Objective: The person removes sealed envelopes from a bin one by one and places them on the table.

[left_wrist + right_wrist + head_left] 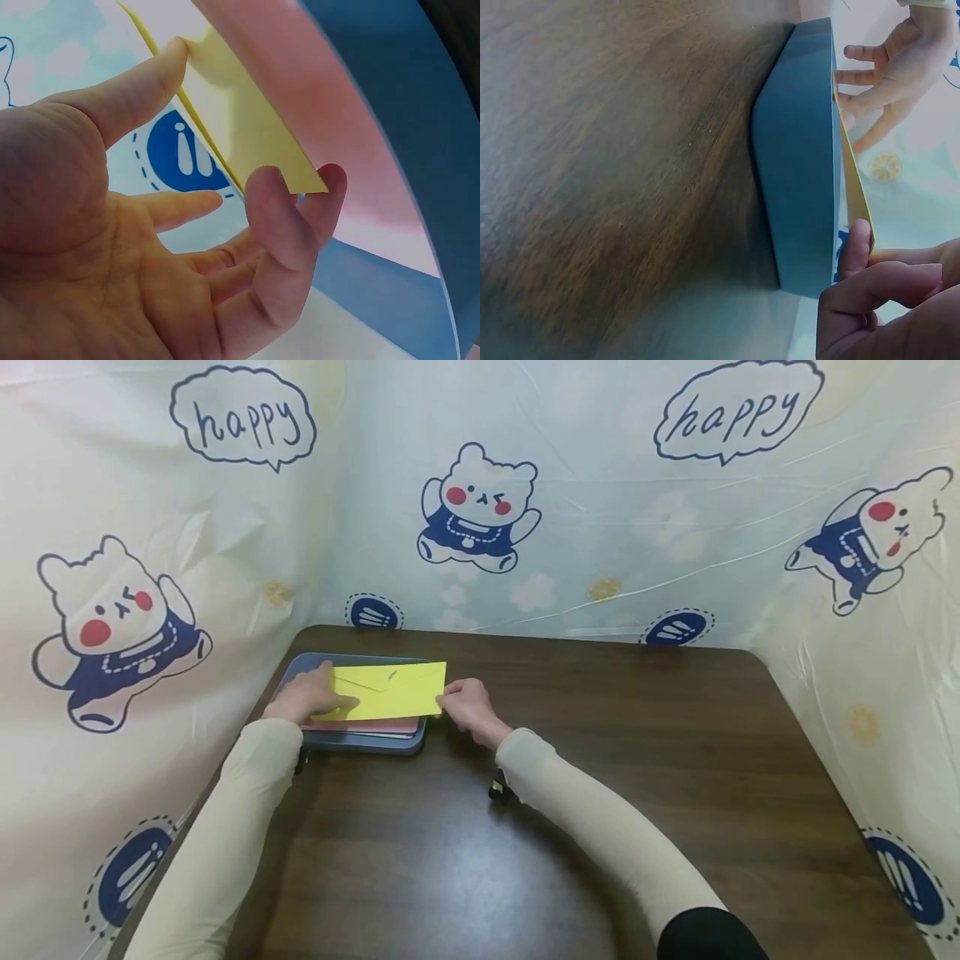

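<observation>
A yellow envelope (397,695) with a pointed flap lies over a shallow blue-grey box (352,743). My left hand (306,695) holds its left end, thumb at one long edge and fingertips at the other, as the left wrist view shows. At the right end, my right hand (468,707) pinches the near corner between thumb and finger. Under the envelope, inside the box, a pink paper (382,725) shows along the near side, with a white edge beneath it. In the right wrist view the envelope (855,187) slants up from the box rim toward my right fingers.
The box stands at the back left of a dark wooden table (600,718). A printed sheet (585,543) with bears and "happy" bubbles hangs behind the table and along both sides. A small black device (499,787) shows under my right wrist.
</observation>
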`<state>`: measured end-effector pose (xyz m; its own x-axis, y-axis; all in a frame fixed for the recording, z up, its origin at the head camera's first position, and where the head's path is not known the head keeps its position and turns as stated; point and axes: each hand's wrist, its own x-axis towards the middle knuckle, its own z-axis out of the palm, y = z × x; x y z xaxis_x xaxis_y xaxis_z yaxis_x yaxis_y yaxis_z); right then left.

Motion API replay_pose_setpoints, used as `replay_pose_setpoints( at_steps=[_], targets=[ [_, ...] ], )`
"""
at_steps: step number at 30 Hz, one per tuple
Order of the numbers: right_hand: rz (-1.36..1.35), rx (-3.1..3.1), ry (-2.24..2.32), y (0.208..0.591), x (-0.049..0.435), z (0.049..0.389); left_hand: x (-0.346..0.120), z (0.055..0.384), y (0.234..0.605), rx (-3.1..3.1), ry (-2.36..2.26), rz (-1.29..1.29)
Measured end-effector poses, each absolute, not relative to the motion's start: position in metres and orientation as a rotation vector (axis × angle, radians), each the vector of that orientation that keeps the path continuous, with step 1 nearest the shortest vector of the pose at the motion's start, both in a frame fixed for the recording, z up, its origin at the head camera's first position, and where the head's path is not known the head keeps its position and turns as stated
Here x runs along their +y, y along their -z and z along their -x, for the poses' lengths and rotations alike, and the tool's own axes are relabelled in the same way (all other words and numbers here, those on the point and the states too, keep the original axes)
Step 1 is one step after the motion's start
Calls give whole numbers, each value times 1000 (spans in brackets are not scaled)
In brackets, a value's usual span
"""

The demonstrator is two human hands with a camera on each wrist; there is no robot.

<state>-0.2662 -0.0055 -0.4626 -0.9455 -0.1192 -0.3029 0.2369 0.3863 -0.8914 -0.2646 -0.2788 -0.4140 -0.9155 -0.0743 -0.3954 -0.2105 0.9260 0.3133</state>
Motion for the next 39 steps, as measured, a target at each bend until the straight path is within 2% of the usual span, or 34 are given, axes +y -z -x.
replay_pose_setpoints(
  at_steps=[17, 39],
  targets=[
    [-63, 2290, 1721, 469, 21, 271, -261, 253, 403, 2748, -550, 182],
    [-73, 2232, 1780, 474, 55, 277, -233, 245, 406, 2825, -624, 72]
  ],
)
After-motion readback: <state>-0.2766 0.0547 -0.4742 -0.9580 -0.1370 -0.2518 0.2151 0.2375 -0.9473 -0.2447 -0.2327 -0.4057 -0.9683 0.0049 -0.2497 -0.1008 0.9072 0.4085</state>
